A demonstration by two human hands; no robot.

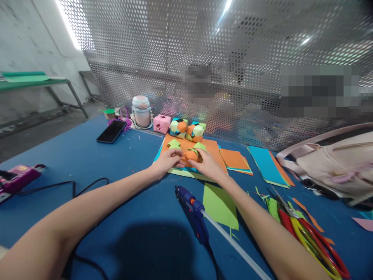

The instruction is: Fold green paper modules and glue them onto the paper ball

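In the head view my right hand (207, 164) curves round a small orange and green folded paper piece (190, 155), thumb in front and fingers behind. At its left end my left hand (168, 160) has its fingers closed against it; their exact grip is partly hidden. Beneath both lies a stack of orange, blue and green paper sheets (214, 149). Green folded paper (174, 144) stands on the stack just beyond my left hand. Nearer me lies a blue glue gun (192, 208) with a long glue stick in it, beside a green sheet (220, 204).
Behind the stack are two multicoloured paper cubes (178, 127), a pink paper cube (162, 123) and a bottle (142, 112). A phone (111, 131) lies left. Scissors (309, 237), blue sheets (268, 165) and a bag (338, 163) occupy the right. A purple power strip (20, 179) sits far left.
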